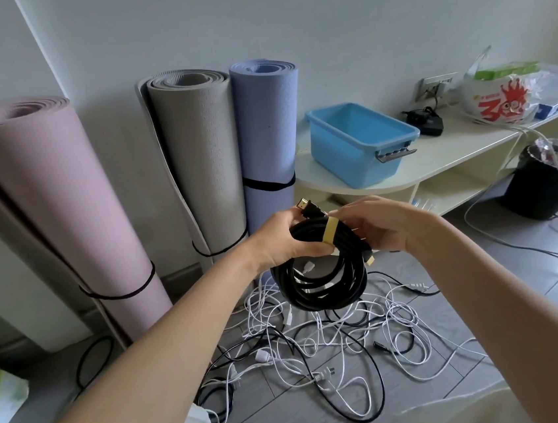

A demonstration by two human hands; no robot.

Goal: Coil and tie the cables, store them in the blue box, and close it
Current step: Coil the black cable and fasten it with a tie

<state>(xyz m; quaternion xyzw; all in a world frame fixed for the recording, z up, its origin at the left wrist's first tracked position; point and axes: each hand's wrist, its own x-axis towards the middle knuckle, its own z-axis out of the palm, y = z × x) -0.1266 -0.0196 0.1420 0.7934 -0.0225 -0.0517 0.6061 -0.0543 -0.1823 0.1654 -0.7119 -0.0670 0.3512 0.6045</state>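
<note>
Head view, nearest first: pale fabric at the bottom edge, then two bare forearms reaching forward. Held up between both hands, a coiled black cable [322, 275], bound at its top by a yellow tie [329, 229], loops hanging down, gold-tipped plugs sticking out above and at the right side. Left hand [282, 242] curled round the coil's upper left, thumb beneath the tie; right hand [384, 222] gripping the upper right, fingertips pinched at the tie. Below on the grey tiled floor, a loose tangle of white and black cables [322, 341]. Further back on a low cream shelf [454, 155], the blue box [360, 142], open and lidless, grey latch facing forward, well apart from the coil. Against the wall at left, three rolled mats upright: pink [49, 201], grey [201, 157], blue [267, 126]. At far right, a printed plastic bag [503, 98] and a black bin [543, 183]
</note>
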